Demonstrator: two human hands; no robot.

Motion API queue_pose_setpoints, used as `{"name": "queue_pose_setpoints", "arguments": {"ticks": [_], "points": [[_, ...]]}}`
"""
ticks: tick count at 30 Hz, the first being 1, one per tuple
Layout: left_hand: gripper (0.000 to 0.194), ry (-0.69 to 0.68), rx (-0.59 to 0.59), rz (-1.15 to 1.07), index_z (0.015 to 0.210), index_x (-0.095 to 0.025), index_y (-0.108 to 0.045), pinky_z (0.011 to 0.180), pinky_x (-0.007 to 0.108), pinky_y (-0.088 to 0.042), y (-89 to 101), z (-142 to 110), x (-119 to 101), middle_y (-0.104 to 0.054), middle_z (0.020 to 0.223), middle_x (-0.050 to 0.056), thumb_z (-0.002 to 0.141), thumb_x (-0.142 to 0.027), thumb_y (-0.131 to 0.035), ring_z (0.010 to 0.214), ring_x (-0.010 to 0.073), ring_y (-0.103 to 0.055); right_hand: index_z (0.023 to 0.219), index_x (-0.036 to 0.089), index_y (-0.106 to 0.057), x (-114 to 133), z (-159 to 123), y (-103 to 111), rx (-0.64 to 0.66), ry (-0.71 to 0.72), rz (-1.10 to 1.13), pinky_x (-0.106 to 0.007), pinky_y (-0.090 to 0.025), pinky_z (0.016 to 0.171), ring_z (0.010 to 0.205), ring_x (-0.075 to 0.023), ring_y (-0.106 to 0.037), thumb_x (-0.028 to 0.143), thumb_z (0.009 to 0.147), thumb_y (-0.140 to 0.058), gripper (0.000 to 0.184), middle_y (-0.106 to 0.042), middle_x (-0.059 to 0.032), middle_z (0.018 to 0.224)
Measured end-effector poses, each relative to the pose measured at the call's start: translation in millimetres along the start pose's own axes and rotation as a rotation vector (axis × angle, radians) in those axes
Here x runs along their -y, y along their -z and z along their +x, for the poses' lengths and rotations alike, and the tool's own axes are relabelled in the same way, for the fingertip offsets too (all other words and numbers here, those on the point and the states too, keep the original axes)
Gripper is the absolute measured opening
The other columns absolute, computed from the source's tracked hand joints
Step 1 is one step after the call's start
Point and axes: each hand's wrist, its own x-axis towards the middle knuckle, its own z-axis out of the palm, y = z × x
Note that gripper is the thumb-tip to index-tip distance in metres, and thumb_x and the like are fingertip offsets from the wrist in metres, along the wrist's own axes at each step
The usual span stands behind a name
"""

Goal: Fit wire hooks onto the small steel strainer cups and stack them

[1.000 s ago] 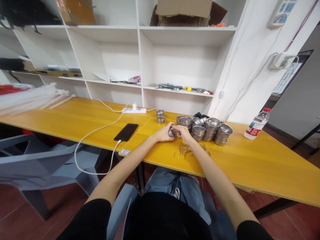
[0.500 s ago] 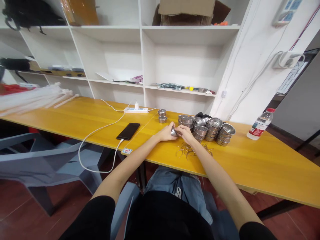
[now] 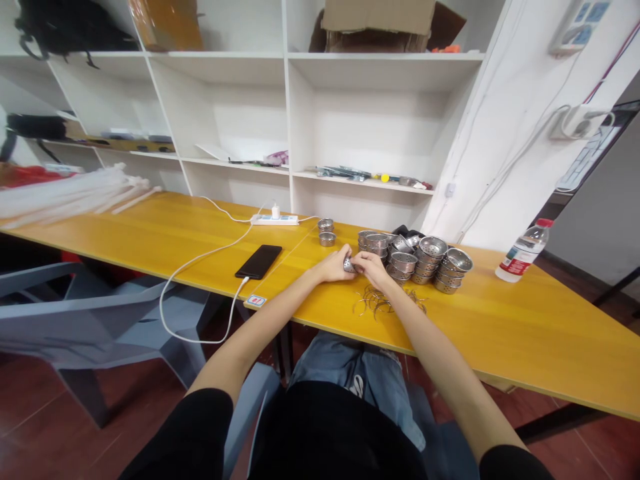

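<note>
My left hand [image 3: 336, 265] is closed around a small perforated metal cup [image 3: 349, 265], tilted on its side above the table. At the cup's right edge, my right hand [image 3: 371, 265] has its fingers pinched together; whatever they grip is too small to make out. Below my right wrist lies a loose heap of thin curved metal wires [image 3: 383, 303]. Just beyond that hand stand several stacks of the same perforated metal cups [image 3: 403, 262]. Two more, a small stack of metal cups [image 3: 327, 238], sit farther back, beyond my left hand.
A black phone [image 3: 259, 261] with a white charging cable lies to the left on the yellow table [image 3: 505, 327]. Behind it is a power strip [image 3: 275, 220]. A plastic bottle [image 3: 524, 251] with a red cap stands at right. White shelves [image 3: 365, 120] rise along the back.
The view has shifted slightly, so everything sits a little farther right. Both hands keep nearly the same pose at the metal cup.
</note>
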Motion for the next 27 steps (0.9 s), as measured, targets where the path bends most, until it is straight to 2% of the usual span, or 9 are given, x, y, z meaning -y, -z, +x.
{"name": "queue_pose_setpoints", "arguments": {"ticks": [22,27], "points": [[0.056,-0.018,-0.001,-0.006,0.098,-0.025,-0.038,0.063,0.028,-0.035,-0.3,0,1,-0.053,0.081,-0.006,0.067,-0.043,-0.081,0.070,0.0144,-0.050,0.059,0.019,-0.066,-4,1,3,0.049,0.009,-0.012,-0.027,-0.029,0.056,0.056,-0.0096,-0.040,0.041,0.066,-0.085,0.030,-0.054,0.0027,0.058],[0.062,-0.005,-0.014,-0.127,0.097,-0.025,-0.036,0.063,0.026,-0.037,-1.3,-2,1,-0.052,0.080,-0.007,0.066,-0.049,-0.084,0.070,0.0130,-0.049,0.069,0.017,-0.075,6,-1,16,0.127,-0.014,-0.098,-0.028,-0.038,0.059,0.058,-0.0114,-0.050,0.044,0.067,-0.086,0.029,-0.063,-0.0002,0.063]]}}
